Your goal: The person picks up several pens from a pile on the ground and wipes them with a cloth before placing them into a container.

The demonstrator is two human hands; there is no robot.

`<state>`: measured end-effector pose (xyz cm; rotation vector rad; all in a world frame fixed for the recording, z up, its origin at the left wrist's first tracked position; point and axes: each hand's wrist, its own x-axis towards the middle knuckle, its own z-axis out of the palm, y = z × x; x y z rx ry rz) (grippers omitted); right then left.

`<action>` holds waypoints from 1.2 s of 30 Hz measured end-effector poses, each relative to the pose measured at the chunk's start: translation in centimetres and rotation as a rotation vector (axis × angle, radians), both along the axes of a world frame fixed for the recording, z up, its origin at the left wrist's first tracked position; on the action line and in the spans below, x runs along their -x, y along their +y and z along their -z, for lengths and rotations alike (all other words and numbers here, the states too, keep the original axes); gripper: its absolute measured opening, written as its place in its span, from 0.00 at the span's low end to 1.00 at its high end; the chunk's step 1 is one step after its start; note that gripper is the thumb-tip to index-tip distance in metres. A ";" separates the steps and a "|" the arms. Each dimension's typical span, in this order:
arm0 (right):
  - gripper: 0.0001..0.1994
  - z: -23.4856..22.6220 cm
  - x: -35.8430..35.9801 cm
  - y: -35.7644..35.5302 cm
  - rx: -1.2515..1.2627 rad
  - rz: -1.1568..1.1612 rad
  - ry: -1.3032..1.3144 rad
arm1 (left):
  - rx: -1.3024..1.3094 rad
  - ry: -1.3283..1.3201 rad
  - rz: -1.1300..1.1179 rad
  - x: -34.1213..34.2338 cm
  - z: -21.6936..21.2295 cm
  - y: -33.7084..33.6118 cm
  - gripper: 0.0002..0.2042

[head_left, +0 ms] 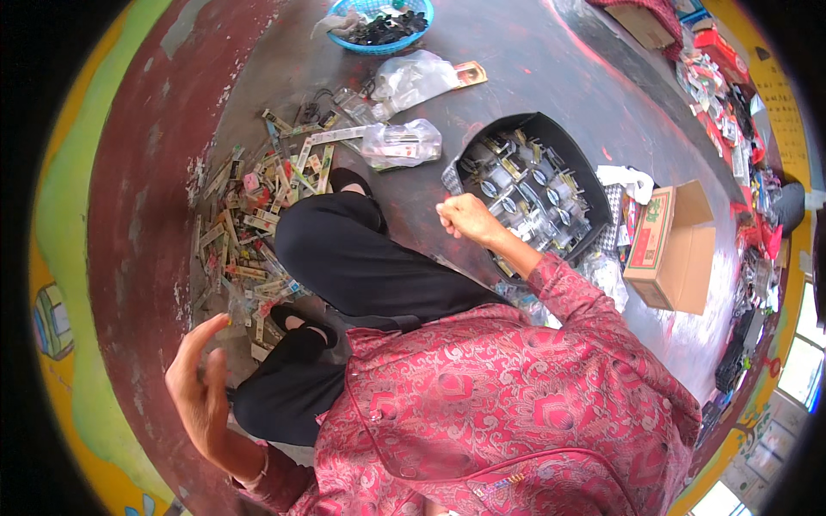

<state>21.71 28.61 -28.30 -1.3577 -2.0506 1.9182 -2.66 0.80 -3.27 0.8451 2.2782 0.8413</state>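
My left hand (pixel 200 391) is raised at the lower left, fingers curved and apart, with nothing visible in it. Below it and farther off, a pile of narrow printed strips and small packets (pixel 249 224) lies on the floor against the dark red wall. My right hand (pixel 469 218) is closed in a loose fist by the left rim of a black tub (pixel 594 193). Whatever it may hold is hidden in the fingers. Inside the tub lie many small clear-packaged pieces (pixel 525 189) with dark oval labels, too small to name.
Clear plastic bags (pixel 403 142) lie between pile and tub. A blue basket (pixel 417 39) of black pieces stands at the far side. To the right of the tub is an open cardboard box (pixel 654 245). Mixed goods (pixel 731 120) line the right wall. My legs (pixel 361 258) stretch toward the pile.
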 end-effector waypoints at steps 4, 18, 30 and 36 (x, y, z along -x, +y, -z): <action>0.20 1.7 3.1 0.8 -0.067 -0.127 -0.235 | 0.071 0.040 0.235 6.6 6.4 -1.1 0.14; 0.21 15.6 19.7 12.6 -1.238 -0.485 -0.733 | 0.431 0.397 0.138 12.4 16.3 -7.9 0.20; 0.12 20.4 16.0 19.3 -1.230 -0.030 -0.474 | 0.553 0.276 0.165 12.0 16.4 -6.6 0.23; 0.10 16.8 15.6 20.3 -0.823 0.131 -0.310 | 0.585 0.278 0.241 11.5 17.0 -5.7 0.22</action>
